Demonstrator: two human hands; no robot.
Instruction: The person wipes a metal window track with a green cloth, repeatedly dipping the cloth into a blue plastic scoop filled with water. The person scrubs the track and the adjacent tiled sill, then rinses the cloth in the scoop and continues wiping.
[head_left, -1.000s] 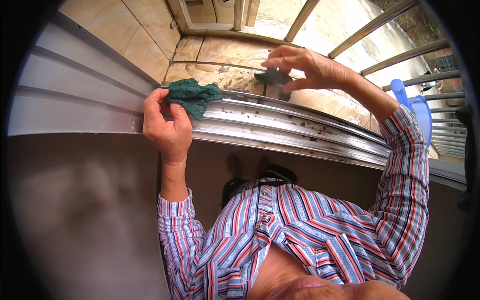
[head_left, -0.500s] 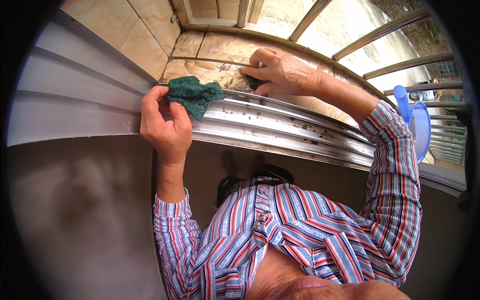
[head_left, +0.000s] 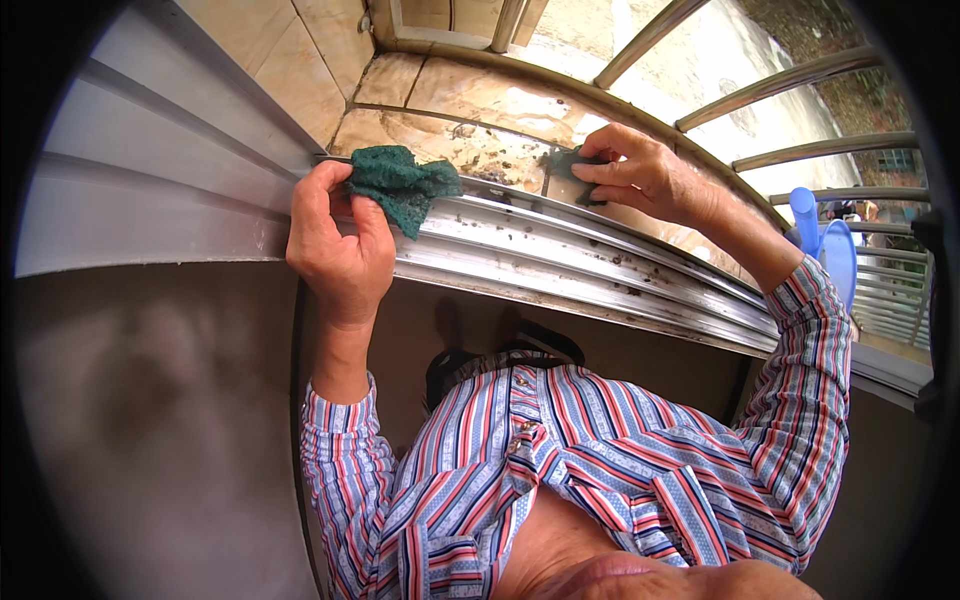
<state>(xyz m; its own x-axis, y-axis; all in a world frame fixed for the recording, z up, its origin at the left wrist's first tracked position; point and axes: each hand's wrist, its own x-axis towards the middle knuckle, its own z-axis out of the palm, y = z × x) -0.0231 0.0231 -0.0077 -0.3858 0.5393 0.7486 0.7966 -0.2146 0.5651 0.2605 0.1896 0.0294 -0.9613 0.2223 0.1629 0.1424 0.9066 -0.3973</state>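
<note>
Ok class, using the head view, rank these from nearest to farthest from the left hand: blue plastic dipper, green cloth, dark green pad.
1. Green cloth: pinched in the left hand itself.
2. Dark green pad: farther right, at the right hand's fingertips.
3. Blue plastic dipper: at the far right, by the metal bars.

Hands: two, left hand plus right hand. Green cloths: two, one per hand, left cloth and right cloth. People in view: one. Striped shirt: one, with two sleeves. Metal track: one. Tiled sill: one. Grey ribbed panel: one. Blue plastic parts: two, handle-shaped part and rounded part. Thick metal bars: five; slimmer bars near right rim probably several, bunched too closely for sure count.
</note>
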